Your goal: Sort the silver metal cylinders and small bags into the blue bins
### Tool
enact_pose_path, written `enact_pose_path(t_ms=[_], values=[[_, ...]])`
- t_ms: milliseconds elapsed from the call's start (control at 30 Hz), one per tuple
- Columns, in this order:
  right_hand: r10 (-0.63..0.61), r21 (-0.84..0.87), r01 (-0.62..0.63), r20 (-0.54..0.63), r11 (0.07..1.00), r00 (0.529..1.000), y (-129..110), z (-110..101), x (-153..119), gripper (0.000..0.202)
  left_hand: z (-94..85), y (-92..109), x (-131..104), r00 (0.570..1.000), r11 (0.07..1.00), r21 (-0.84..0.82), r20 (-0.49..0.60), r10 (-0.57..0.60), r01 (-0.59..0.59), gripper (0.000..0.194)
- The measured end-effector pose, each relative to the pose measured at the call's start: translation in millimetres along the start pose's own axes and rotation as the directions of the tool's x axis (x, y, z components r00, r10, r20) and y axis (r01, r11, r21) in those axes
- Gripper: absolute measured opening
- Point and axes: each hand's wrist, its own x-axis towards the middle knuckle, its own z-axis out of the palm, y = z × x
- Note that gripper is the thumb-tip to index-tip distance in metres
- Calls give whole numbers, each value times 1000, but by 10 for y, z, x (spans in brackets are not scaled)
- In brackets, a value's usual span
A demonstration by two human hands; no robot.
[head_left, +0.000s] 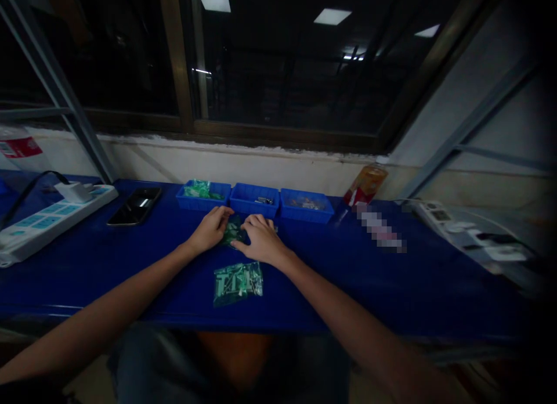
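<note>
A small green plastic bag (234, 231) lies between my two hands, just in front of the blue bins. My left hand (209, 230) grips its left side with curled fingers. From the right, my right hand (262, 240) closes over the same bag, thumb toward its lower edge. What is inside this bag is mostly hidden. Closer to me, a second green plastic bag (238, 283) with pale metal-looking parts rests flat on the blue tabletop (174, 288), touched by neither hand.
Behind my hands stand three blue bins: the left bin (203, 203) holds green bags, the middle bin (248, 206) and right bin (307, 213) small metallic parts. A phone (134, 206) and power strip (52, 224) lie left. A drink bottle (365, 186) and another strip (474, 235) are right.
</note>
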Motion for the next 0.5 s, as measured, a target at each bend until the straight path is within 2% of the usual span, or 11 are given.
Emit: enact_pose_path(t_ms=[167, 300, 433, 500], values=[[116, 225, -106, -32, 969, 993, 47, -12, 29, 27, -36, 97, -3, 998, 998, 42, 38, -59, 57, 26], [81, 441, -32, -94, 897, 992, 74, -73, 7, 17, -72, 202, -13, 995, 997, 18, 55, -82, 81, 40], [24, 429, 91, -255, 899, 967, 59, -112, -23, 6, -134, 317, -42, 997, 996, 42, -3, -73, 74, 46], [-21, 367, 149, -330, 918, 944, 53, -122, -26, 7, -166, 365, -58, 993, 993, 10, -30, -115, 116, 48]])
